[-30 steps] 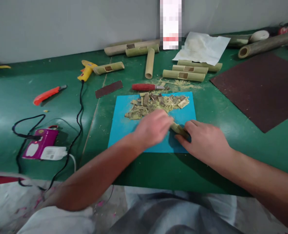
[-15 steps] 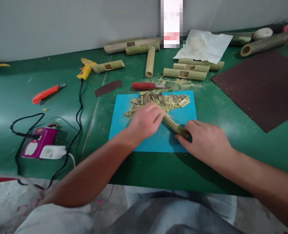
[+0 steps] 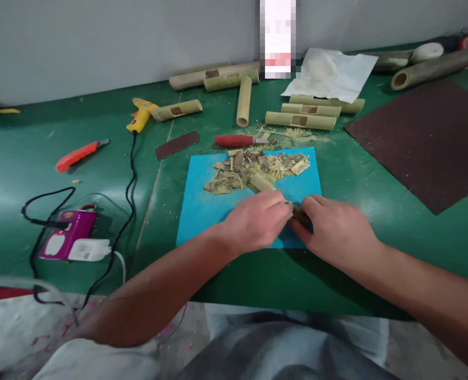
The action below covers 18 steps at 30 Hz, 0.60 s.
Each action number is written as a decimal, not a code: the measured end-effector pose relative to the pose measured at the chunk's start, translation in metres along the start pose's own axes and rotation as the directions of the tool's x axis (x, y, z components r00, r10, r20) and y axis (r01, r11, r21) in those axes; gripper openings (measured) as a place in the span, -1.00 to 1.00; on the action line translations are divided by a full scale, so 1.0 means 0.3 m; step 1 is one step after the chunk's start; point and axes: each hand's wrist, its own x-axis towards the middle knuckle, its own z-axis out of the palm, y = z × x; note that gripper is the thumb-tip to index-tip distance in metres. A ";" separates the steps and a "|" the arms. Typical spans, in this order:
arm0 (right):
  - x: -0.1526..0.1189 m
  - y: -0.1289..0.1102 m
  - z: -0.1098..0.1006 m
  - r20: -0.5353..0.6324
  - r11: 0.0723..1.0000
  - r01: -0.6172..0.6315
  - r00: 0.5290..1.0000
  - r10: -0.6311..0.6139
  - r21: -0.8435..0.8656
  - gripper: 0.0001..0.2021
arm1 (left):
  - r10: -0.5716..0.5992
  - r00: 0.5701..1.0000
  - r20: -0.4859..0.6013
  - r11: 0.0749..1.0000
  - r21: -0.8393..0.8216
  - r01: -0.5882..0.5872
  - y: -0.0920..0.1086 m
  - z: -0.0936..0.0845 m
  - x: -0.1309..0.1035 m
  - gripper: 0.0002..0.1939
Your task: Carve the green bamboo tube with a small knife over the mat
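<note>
A short pale green bamboo tube (image 3: 262, 182) lies slantwise over a blue sheet (image 3: 202, 211), its far end pointing at a heap of shavings. The fingers of my left hand (image 3: 257, 219) are curled closed over the tube's middle; whether anything lies between them and the bamboo is hidden. At the near end, my right hand (image 3: 334, 221) grips the tube between thumb and fingers. Bamboo shavings and chips (image 3: 239, 166) with fine dust cover the sheet's upper part. Just beyond the sheet rests a red-handled carving knife (image 3: 236, 140).
Several notched bamboo tubes (image 3: 301, 120) lie at the back. A yellow glue gun (image 3: 141, 115), an orange cutter (image 3: 77, 157), a purple power strip (image 3: 69, 232) with cords and a small brown strip (image 3: 177, 144) are left. A large brown sheet (image 3: 427, 142) lies right.
My left hand has slid along the tube toward me and my right hand, uncovering the tube's far end. My right hand keeps its grip at nearly the same spot.
</note>
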 end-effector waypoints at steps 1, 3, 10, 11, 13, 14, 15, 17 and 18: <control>-0.001 0.000 0.000 -0.001 1.000 -0.002 1.000 0.002 0.000 -0.75 | 0.017 1.000 0.015 1.000 0.002 -0.017 -0.002 0.000 0.000 -0.65; -0.001 0.001 0.001 -0.003 1.000 -0.019 1.000 0.019 0.000 -0.73 | -0.023 0.998 -0.063 0.999 0.030 0.025 -0.013 -0.001 0.000 -0.68; 0.001 0.003 0.001 -0.010 1.000 0.009 1.000 -0.009 0.009 -0.76 | -0.012 0.999 0.034 0.999 -0.040 0.013 0.017 0.004 0.006 -0.63; 0.002 0.003 0.001 -0.010 1.000 0.001 1.000 -0.001 0.009 -0.76 | -0.006 0.999 0.039 0.999 -0.038 0.007 0.013 0.002 0.004 -0.63; 0.002 0.002 0.001 -0.008 1.000 -0.023 1.000 0.023 0.011 -0.73 | -0.058 0.997 -0.050 0.998 0.002 0.059 -0.015 -0.005 0.000 -0.68; 0.002 0.001 0.001 -0.004 0.999 -0.031 1.000 0.031 0.012 -0.72 | -0.099 0.988 -0.115 0.995 0.020 0.102 -0.031 -0.009 -0.002 -0.71; 0.001 -0.001 0.001 0.000 0.999 -0.033 0.999 0.033 0.013 -0.72 | -0.133 0.977 -0.167 0.990 0.026 0.140 -0.043 -0.011 -0.003 -0.73; 0.000 -0.002 0.002 -0.002 1.000 -0.019 1.000 0.019 0.019 -0.73 | -0.139 0.978 -0.158 0.990 0.007 0.142 -0.043 -0.011 0.001 -0.74; 0.000 -0.001 0.002 -0.010 1.000 -0.006 1.000 0.006 0.027 -0.74 | -0.108 0.989 -0.104 0.994 -0.010 0.108 -0.030 -0.007 0.005 -0.71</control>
